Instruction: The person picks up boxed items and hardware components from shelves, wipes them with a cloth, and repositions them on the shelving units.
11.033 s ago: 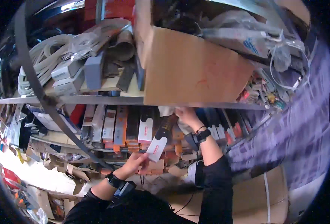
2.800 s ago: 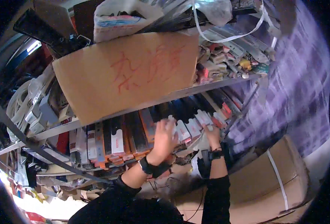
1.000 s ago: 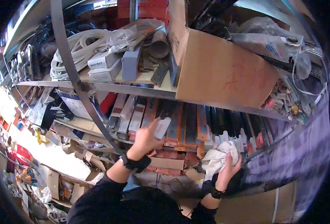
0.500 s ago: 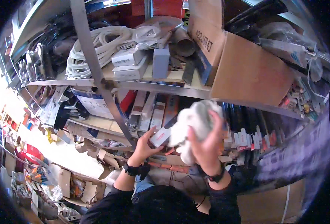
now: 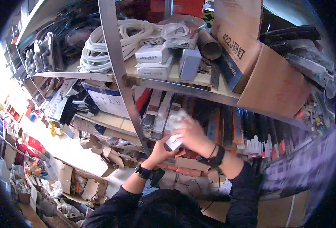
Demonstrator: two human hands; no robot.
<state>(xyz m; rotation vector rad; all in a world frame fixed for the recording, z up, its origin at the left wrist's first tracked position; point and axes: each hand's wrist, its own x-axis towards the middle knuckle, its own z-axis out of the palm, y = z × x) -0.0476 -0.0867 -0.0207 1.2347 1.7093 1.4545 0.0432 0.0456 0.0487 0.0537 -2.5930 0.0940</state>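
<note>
Low in the middle, my left hand [image 5: 162, 150] grips the near end of a long package [image 5: 174, 141] with a white end, on the lower shelf. My right hand [image 5: 190, 133] is closed on a blurred white cloth [image 5: 179, 117] over the same package, its fingers just above the white end. Long narrow boxes, grey and white [image 5: 154, 106] and orange [image 5: 214, 125], lie side by side behind and beside my hands. Further right a row of dark packages with white ends [image 5: 254, 146] lines the shelf.
A metal post [image 5: 116, 64] and shelf rail [image 5: 171, 86] frame the work spot. Above are coiled white hose [image 5: 92, 51], small boxes [image 5: 150, 54], a metal tube [image 5: 210, 47] and a large carton [image 5: 274, 83]. Purple fabric [image 5: 301, 163] hangs at right; opened cartons [image 5: 92, 186] lie lower left.
My right hand and the cloth have moved left onto the package in my left hand, which has shifted slightly right and down. The view has turned left, showing more of the shelving there.
</note>
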